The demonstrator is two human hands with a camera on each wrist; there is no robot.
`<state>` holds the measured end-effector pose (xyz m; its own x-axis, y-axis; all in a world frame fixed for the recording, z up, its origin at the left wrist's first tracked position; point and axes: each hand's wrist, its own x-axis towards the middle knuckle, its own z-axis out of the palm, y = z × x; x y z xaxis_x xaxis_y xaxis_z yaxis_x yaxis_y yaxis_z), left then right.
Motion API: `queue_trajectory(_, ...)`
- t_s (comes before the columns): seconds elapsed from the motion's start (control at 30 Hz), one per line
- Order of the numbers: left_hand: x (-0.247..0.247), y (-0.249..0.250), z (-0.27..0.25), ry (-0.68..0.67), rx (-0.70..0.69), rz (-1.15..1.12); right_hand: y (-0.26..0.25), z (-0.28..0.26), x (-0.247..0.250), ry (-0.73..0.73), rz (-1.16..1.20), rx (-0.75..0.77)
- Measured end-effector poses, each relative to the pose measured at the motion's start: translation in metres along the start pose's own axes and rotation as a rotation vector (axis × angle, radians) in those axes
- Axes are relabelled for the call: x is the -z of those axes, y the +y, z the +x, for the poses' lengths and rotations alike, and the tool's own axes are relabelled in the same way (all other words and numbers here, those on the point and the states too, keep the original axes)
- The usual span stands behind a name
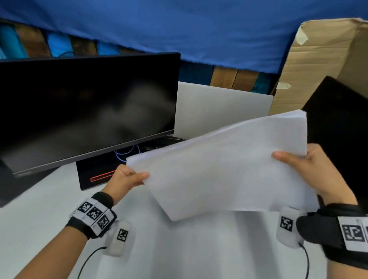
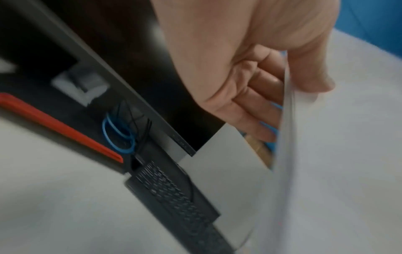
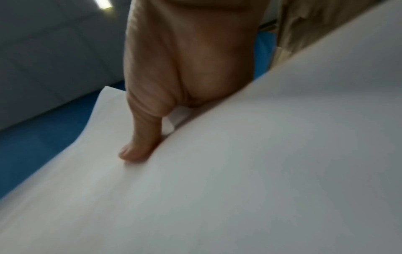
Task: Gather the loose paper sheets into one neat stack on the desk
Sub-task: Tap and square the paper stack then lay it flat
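A bundle of white paper sheets hangs tilted in the air above the white desk, held by both hands. My left hand pinches its near-left corner, thumb on top and fingers curled beneath. In the left wrist view the sheets show edge-on beside that hand. My right hand grips the right edge, thumb lying over the top sheet. In the right wrist view the thumb presses on the paper; the fingers under it are hidden.
A dark monitor stands at the left on a black base with a red stripe; blue and black cables lie behind it. A second black screen and cardboard stand at the right. A keyboard lies under the monitor.
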<state>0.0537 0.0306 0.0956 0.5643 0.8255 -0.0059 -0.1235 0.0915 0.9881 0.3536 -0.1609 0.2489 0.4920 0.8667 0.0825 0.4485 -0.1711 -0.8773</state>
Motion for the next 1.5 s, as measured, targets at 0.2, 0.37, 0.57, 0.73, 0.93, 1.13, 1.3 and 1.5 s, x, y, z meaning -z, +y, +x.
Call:
queue_trajectory(0.2, -0.040, 0.021, 0.003, 0.250, -0.200, 0.006, 0.047, -0.017, -0.036, 0.296, 0.234, -0.035)
queue_trajectory(0.37, -0.033, 0.025, -0.010, 0.093, -0.205, 0.042, 0.077, -0.034, -0.044, 0.323, 0.342, -0.078)
queue_trajectory(0.57, -0.023, 0.024, -0.007, 0.098, -0.037, 0.217, 0.090, -0.035, -0.044, 0.143, 0.292, -0.184)
queue_trajectory(0.73, -0.045, 0.018, -0.009, 0.251, -0.093, 0.162, 0.083, -0.035, -0.083, 0.197, 0.316, -0.106)
queue_trajectory(0.93, -0.036, 0.015, -0.015, 0.132, -0.178, 0.094, 0.095, -0.034, -0.094, 0.303, 0.512, -0.080)
queue_trajectory(1.13, -0.027, -0.034, -0.023, 0.182, 0.046, 0.190, 0.117, -0.042, -0.116, 0.306, 0.484, -0.236)
queue_trajectory(1.3, -0.023, -0.016, -0.018, 0.235, -0.053, 0.171, 0.098, -0.038, -0.098, 0.370, 0.491, -0.080)
queue_trajectory(1.5, -0.029, -0.023, -0.025, 0.192, -0.009, 0.159, 0.111, -0.040, -0.108, 0.257, 0.454, -0.178)
